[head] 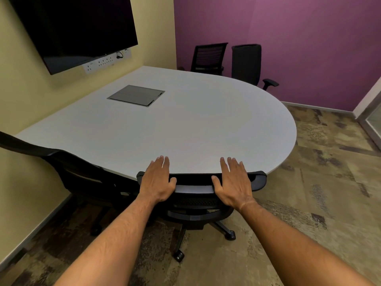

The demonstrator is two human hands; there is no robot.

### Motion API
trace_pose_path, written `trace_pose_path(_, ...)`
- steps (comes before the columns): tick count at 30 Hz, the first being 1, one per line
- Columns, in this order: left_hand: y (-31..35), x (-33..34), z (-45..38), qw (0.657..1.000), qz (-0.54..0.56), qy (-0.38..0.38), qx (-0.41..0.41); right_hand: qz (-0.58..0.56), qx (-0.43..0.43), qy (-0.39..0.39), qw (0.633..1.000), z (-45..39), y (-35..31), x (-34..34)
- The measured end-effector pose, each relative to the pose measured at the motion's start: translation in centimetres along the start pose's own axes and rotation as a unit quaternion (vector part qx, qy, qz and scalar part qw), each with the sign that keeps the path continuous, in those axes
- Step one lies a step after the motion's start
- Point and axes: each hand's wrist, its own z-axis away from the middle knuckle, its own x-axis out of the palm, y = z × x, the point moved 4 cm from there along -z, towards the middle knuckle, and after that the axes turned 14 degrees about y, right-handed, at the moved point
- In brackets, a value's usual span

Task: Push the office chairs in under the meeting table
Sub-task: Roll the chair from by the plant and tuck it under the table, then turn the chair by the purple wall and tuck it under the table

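A black mesh office chair (195, 195) stands right in front of me, its backrest top against the near edge of the white meeting table (185, 124). My left hand (157, 178) lies over the left part of the backrest top, fingers stretched forward, thumb under the rim. My right hand (235, 182) rests the same way on the right part. A second black chair (82, 172) sits at the table's left side, close to the yellow wall. Two more black chairs (208, 57) (247, 62) stand at the far side by the purple wall.
A grey cable hatch (136, 95) is set into the tabletop. A dark screen (78, 27) hangs on the yellow wall above a socket strip (107, 62). Patterned carpet (319, 172) spreads to the right; a glass door frame (371, 120) is at the far right.
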Motion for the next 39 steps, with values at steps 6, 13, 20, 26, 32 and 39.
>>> trace_pose_path(6, 1.9, -1.0, -0.8, 0.999, 0.014, 0.023, 0.038, -0.014, 0.01, 0.025, 1.0, -0.5, 0.8, -1.9)
trace_pose_path(13, 5.9, -1.7, -3.8, 0.993, 0.025, 0.047, 0.108, 0.009, 0.035, 0.059, 0.998, -0.8, 3.5, -4.7)
trace_pose_path(20, 13.9, -0.3, -7.9, 0.982, 0.021, 0.053, 0.179, 0.042, 0.093, 0.099, 0.99, -1.2, 10.4, -7.7)
trace_pose_path(26, 23.3, 2.8, -13.1, 0.973, 0.02, 0.052, 0.224, 0.071, 0.128, 0.127, 0.981, -3.8, 19.4, -9.6)
trace_pose_path(32, 34.6, 6.6, -19.4, 0.97, 0.019, 0.057, 0.236, 0.071, 0.143, 0.142, 0.977, -8.0, 31.0, -11.7)
trace_pose_path(39, 44.6, 10.1, -26.8, 0.968, 0.02, 0.069, 0.239, 0.075, 0.142, 0.159, 0.974, -13.9, 42.8, -13.9)
